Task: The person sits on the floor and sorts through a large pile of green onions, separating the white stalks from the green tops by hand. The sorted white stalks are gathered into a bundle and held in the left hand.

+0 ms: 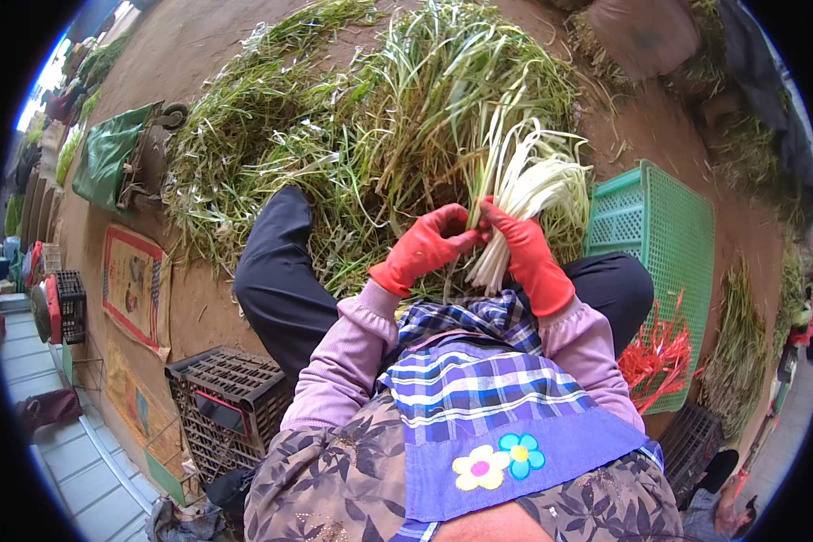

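My left hand [425,245], in a red rubber glove, pinches a few thin green stalks [478,211] between thumb and fingers. My right hand [530,253], gloved the same way, holds a bunch of long white stalks [530,177] against its palm. The bunch's cut-looking lower ends point down toward my lap, and its pale upper parts fan out and droop. The fingertips of both hands meet at the green stalks. Right beyond them lies a large heap of green leafy stalks [352,149] between and past my knees.
A green plastic crate [677,223] stands on my right, with red plastic strips [660,359] at its near end. A black crate [227,400] sits on my left, bearing a dark flat item. Left of the heap are a green bag [112,156] and a flattened printed sack [134,281].
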Available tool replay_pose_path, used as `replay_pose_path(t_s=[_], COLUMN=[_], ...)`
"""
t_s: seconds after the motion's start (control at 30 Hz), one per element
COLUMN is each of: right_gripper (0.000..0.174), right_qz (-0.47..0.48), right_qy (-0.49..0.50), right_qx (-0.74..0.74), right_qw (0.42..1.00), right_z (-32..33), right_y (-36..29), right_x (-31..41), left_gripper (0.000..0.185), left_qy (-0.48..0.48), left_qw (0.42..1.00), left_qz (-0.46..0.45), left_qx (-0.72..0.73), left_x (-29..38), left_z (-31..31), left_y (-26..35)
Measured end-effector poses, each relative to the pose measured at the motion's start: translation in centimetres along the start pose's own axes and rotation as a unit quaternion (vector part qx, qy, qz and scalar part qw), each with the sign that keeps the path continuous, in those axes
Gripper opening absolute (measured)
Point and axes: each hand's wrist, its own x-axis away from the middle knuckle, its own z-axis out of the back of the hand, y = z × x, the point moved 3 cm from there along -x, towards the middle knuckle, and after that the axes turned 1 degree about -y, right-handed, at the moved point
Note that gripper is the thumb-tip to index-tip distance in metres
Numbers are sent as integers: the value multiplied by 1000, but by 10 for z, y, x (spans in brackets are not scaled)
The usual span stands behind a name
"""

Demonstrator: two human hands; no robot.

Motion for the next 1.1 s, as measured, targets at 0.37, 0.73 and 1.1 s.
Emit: replay_pose_path(t_s=[0.37, 0.73, 1.1], right_gripper=[19, 21, 18], right_qz=[-71, 27, 180], right_qy=[-39, -96, -67], right_qx=[3, -6, 42], right_qw=[997, 995, 981], right_z=[-1, -4, 5], right_y=[-4, -28, -84], right_x=[6, 14, 45], left_gripper=[20, 40, 37], left_qy=[48, 53, -18], left_qw=[998, 996, 993], left_qz=[-22, 52, 108], left_qx=[-30, 51, -42], left_x=[6, 9, -3], left_z=[-10, -15, -41], left_y=[6, 15, 27])
